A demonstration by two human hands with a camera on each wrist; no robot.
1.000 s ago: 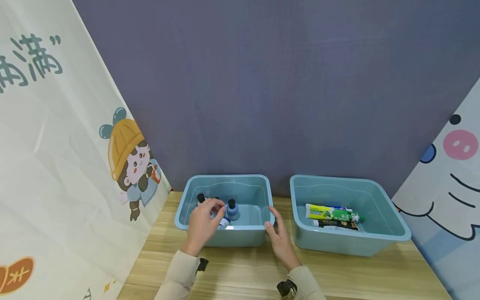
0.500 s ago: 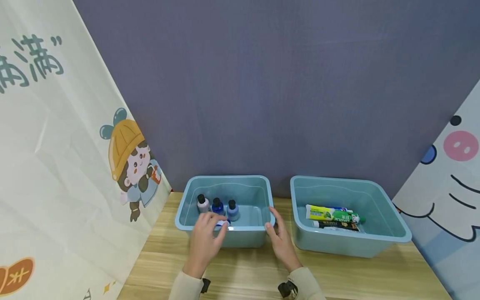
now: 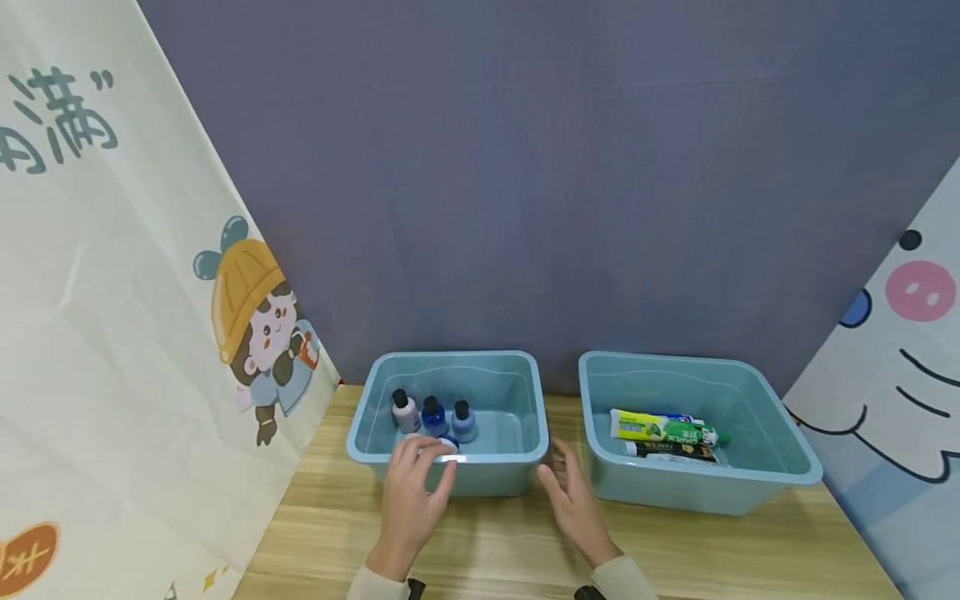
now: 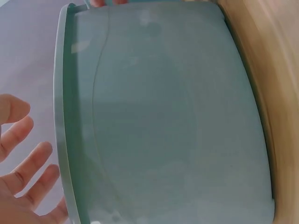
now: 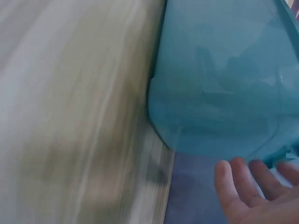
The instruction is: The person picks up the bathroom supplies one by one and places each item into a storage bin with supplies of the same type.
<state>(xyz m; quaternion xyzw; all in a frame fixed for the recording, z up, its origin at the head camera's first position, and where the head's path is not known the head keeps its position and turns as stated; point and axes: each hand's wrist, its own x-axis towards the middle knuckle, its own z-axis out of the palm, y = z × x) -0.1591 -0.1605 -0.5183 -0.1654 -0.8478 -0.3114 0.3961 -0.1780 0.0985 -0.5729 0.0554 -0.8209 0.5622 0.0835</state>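
In the head view a blue plastic bin (image 3: 491, 477) holds several small black-capped bottles: a whitish bottle (image 3: 406, 416), a dark blue bottle (image 3: 434, 422) and a light blue bottle (image 3: 464, 425) stand upright. Another blue-and-white item (image 3: 448, 443) lies low behind the front rim, mostly hidden. My left hand (image 3: 411, 504) is at that front rim, fingers spread and loosely bent, holding nothing. The left wrist view shows its fingers (image 4: 35, 165) beside the rim. At the bin's right end, my right hand (image 3: 577, 507) has relaxed fingers (image 5: 224, 179) and grips nothing.
A second blue bin (image 3: 697, 487) stands to the right, with several tubes inside, among them a green-and-yellow tube (image 3: 660, 427) and a black tube (image 3: 675, 452). Both bins sit on a wooden table (image 3: 480, 558) against a grey backdrop (image 3: 487, 208).
My left hand has drawn back from among the bottles to the front rim, uncovering them. My right hand has let go of the bin's right rim and moved slightly down and right.
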